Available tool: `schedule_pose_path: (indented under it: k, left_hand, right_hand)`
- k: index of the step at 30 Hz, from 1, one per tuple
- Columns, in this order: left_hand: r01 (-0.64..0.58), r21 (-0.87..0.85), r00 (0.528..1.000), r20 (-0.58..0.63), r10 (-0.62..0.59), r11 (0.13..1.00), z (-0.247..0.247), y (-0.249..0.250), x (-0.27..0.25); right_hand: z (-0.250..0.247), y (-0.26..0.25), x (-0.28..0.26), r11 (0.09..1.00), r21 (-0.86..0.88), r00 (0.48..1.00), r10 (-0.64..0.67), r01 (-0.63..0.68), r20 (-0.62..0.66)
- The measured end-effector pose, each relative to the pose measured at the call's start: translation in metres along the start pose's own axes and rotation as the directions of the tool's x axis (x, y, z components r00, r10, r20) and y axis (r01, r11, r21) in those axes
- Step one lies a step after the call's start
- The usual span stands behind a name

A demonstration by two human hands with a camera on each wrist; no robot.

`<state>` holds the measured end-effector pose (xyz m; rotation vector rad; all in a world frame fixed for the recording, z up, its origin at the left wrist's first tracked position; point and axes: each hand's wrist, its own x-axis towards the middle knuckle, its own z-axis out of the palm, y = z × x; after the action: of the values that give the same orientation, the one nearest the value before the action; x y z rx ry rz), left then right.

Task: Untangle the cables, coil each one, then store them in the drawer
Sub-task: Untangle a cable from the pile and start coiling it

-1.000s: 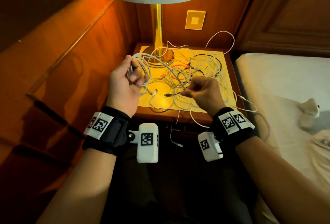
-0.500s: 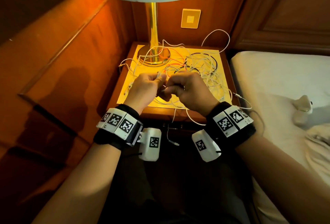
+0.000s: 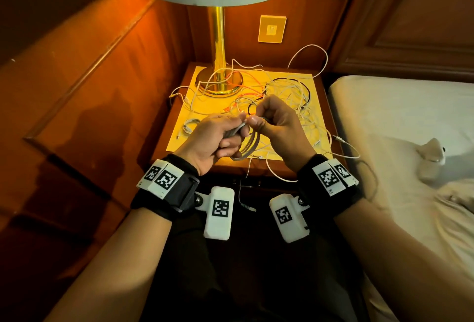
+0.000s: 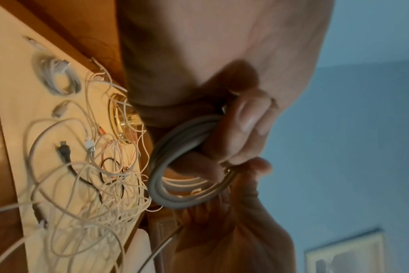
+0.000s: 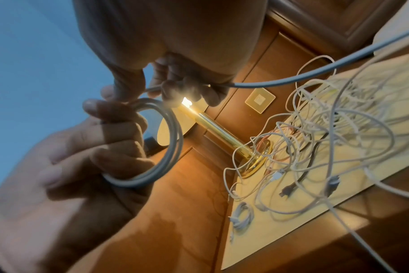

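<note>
Head view: desk under lamp, tangled cables; bed right. Left hand gripped gray coil; right hand pinched its strand.

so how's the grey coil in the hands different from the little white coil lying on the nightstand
The grey coil is held up off the surface, gripped by the left hand while the right hand pinches its free run; the small white coil lies flat and untouched on the nightstand. The grey coil has thicker cable and wider loops, and one end is not yet wound in; the white one looks finished. Both are round loops, apart from the tangle.
</note>
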<state>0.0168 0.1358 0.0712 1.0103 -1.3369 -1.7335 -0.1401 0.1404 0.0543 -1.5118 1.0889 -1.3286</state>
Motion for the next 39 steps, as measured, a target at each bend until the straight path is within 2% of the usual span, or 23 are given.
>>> schedule_pose_path:
  k: [2,4,7,10,12,17,21,23,26,28,34,39]
  left_hand:
    - [0.022,-0.024,0.999,0.034,-0.021,0.999,-0.003,0.005,-0.003]
    - [0.027,-0.026,0.999,0.029,-0.026,0.999,-0.004,0.008,-0.006]
    - [0.028,0.019,0.999,0.02,-0.028,0.999,-0.005,0.006,-0.006]
    - [0.041,0.045,0.999,0.031,-0.042,0.998,-0.007,0.003,-0.002]
    - [0.051,0.046,0.998,0.03,-0.052,0.998,-0.006,0.002,-0.002]
    - [0.069,-0.032,0.997,0.028,-0.068,0.997,0.001,-0.001,-0.001]
    - [0.033,-0.129,0.996,-0.08,-0.044,0.991,0.001,0.001,-0.003]
    - [-0.004,-0.235,0.996,-0.086,-0.016,0.972,-0.005,0.002,-0.004]
    - [-0.088,-0.45,0.993,-0.106,0.045,0.889,-0.022,0.006,-0.003]
    - [-0.151,-0.526,0.985,-0.146,0.086,0.837,-0.034,0.01,-0.003]
    - [-0.303,-0.613,0.95,-0.254,0.181,0.729,-0.052,0.02,-0.006]
    - [-0.369,-0.713,0.929,-0.291,0.227,0.596,-0.053,0.018,-0.006]
  right_hand:
    - [0.0,-0.004,-0.001,0.999,0.03,1.0,-0.025,0.026,-0.015]
    - [0.001,-0.009,-0.001,0.999,-0.032,0.998,-0.044,0.043,-0.039]
    - [-0.002,-0.01,0.003,0.965,-0.259,0.997,-0.056,0.041,-0.052]
    - [-0.006,-0.009,0.007,0.873,-0.484,0.996,-0.082,0.058,-0.03]
    - [-0.007,-0.009,0.007,0.837,-0.544,0.995,-0.095,0.062,-0.033]
    - [-0.006,-0.006,0.005,0.896,-0.44,0.995,-0.084,0.054,-0.048]
    - [-0.003,-0.005,-0.005,0.974,-0.217,0.998,-0.068,0.064,-0.012]
    - [-0.005,-0.004,-0.009,0.985,-0.166,0.998,-0.06,0.056,-0.018]
    - [-0.017,0.0,-0.004,0.984,-0.175,0.998,-0.046,0.037,-0.049]
    - [-0.026,-0.001,0.004,0.981,-0.193,0.996,-0.04,0.023,-0.085]
    - [-0.033,-0.001,0.016,0.992,-0.128,0.987,-0.022,0.002,-0.158]
    - [-0.02,0.017,0.01,0.986,-0.134,0.982,0.079,-0.103,-0.171]
